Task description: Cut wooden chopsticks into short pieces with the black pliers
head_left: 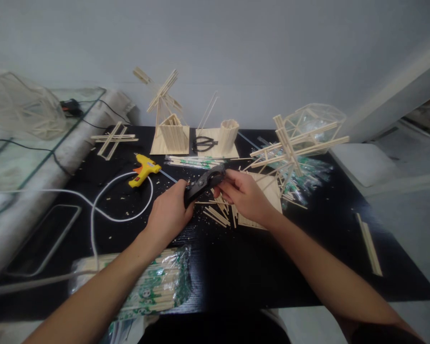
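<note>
My left hand is closed round the handles of black cutting pliers, whose jaws point up and right over the black table. My right hand is pinched at the jaws; what its fingers hold is hidden. Under both hands lie cut wooden sticks and a flat panel of glued sticks, with small chips scattered around.
A yellow glue gun with a white cable lies at the left. A stick windmill on a small house, black scissors and a stick cup stand at the back. A stick cross frame is at right, a chopstick packet near me.
</note>
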### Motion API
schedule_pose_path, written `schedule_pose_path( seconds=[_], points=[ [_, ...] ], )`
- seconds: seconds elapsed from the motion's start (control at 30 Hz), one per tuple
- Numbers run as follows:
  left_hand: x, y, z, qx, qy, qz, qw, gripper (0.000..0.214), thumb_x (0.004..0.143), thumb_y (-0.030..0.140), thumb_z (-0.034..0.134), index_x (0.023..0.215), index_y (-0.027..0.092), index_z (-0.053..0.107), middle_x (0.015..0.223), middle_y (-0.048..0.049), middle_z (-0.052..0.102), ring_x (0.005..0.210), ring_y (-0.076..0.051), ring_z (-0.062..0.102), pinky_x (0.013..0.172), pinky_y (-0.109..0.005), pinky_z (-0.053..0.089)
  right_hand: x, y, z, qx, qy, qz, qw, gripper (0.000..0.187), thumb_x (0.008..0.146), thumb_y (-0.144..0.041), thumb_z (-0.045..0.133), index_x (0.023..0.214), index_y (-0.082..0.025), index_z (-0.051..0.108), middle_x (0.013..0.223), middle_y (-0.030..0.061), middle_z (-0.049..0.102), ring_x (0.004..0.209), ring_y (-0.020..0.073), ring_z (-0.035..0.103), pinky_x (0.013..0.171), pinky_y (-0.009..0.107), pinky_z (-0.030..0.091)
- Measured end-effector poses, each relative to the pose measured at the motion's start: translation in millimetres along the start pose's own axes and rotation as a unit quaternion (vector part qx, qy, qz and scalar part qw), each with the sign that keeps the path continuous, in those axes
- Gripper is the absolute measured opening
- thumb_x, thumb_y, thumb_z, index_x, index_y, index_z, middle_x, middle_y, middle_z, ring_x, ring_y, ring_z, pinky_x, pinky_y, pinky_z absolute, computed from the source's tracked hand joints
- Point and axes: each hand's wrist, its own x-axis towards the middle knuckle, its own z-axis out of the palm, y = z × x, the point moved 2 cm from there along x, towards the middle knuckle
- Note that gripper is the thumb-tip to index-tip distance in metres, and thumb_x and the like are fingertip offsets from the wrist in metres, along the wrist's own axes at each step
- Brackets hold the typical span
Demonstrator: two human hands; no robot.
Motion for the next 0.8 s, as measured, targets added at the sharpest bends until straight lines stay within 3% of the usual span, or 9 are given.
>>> schedule_pose_path(
  seconds=[0.3,0.6,0.7,0.8],
  points=[
    [-1.6,3.9,1.6,0.055,-0.034,-0.01,0.998,0.009,0.094,0.029,0.051,0.097,0.021,0.049,0.083,-0.0091,0.071,0.077,-0.031,0.073,0.06,-0.035,0.047,0.8,8.0,0.3,0.015,0.001,0.035,0.999,0.028,0.098,-0.027,0.055,0.072,-0.018,0.056,0.061,-0.0026,0.052,0.049,0.0073,0.036,0.047,0.027,0.028],
    [-3.0,7.3,-1.3,0.09,-0.037,-0.02,0.995,0.01,0.094,0.029,0.051,0.098,0.02,0.053,0.087,-0.0105,0.072,0.079,-0.032,0.072,0.061,-0.036,0.046,1.6,18.3,1.7,0.093,-0.015,0.086,0.992,0.025,0.098,-0.03,0.057,0.075,-0.018,0.057,0.071,0.001,0.06,0.047,0.0059,0.033,0.045,0.026,0.022],
    [-0.3,4.2,1.2,0.03,-0.029,-0.029,0.999,0.014,0.095,0.033,0.051,0.094,0.02,0.056,0.078,-0.008,0.069,0.072,-0.029,0.069,0.061,-0.033,0.042,1.2,16.4,1.5,0.09,-0.004,0.086,0.992,0.019,0.098,-0.029,0.057,0.082,-0.017,0.06,0.071,0.0006,0.061,0.048,0.0061,0.034,0.045,0.026,0.025],
    [4.6,-1.1,5.3,-0.147,-0.042,-0.048,0.987,0.029,0.095,0.045,0.053,0.08,0.02,0.057,0.067,-0.0032,0.062,0.064,-0.021,0.061,0.059,-0.03,0.04,0.6,12.2,1.6,0.096,0.002,0.085,0.992,0.015,0.098,-0.029,0.057,0.094,-0.016,0.063,0.073,0.0011,0.063,0.049,0.0062,0.039,0.046,0.025,0.03]
  ],
)
